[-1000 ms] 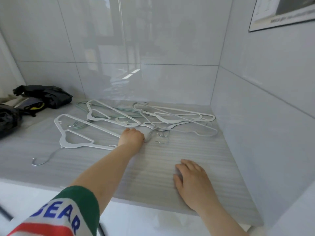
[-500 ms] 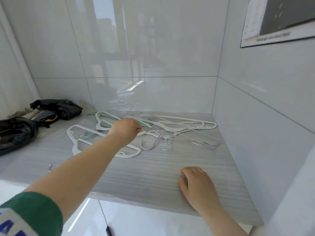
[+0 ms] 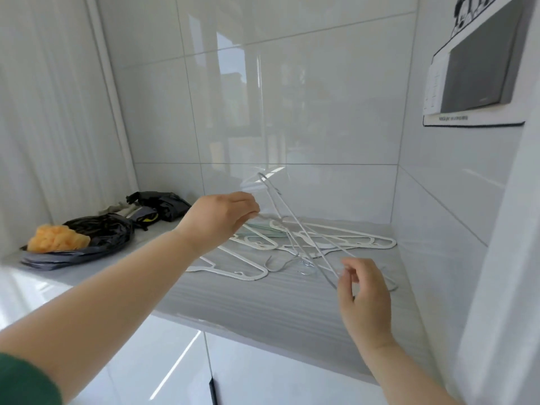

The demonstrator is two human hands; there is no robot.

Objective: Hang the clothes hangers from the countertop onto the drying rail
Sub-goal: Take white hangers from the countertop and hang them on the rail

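Though no drying rail is in view and nothing looks hung yet, the left hand point(image 3: 222, 219) pinches a wire hanger point(image 3: 295, 226) held above the tabletop point(image 3: 263, 305), the right hand point(image 3: 363, 293) seemingly pinching its lower end; other hangers point(image 3: 350, 244) lie tangled beneath, likely to snag, black bags point(image 3: 99, 232) well to the left.

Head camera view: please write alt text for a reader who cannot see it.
The left hand holds a thin grey wire hanger tilted up above a pile of white hangers on the grey countertop, and the right hand pinches its lower end. Black bags lie at the far left.
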